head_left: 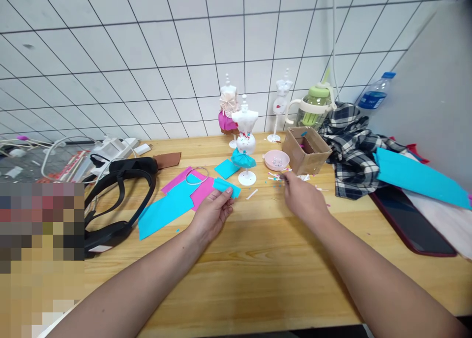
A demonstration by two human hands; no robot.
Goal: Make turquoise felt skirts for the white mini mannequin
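My left hand (216,211) pinches a small blue piece of paper or cloth (223,184) between thumb and fingers. My right hand (304,198) is closed beside the scattered white scraps (275,174); something small and dark shows at its fingertips, too blurred to name. Between and beyond the hands stands a small white mannequin (246,124) with a ruffled blue skirt (243,158) and red bits at its waist. Left of my left hand lie a large blue sheet (165,210) and pink pieces (202,193), with a thin ring (197,175) on top.
Behind are a dressed mannequin (228,107) and a bare one (283,94). A pink dish (276,161), cardboard box (313,156), green-lidded cup (317,104), checked cloth (344,151) and phone (413,222) lie right. Black headgear (142,205) sits left.
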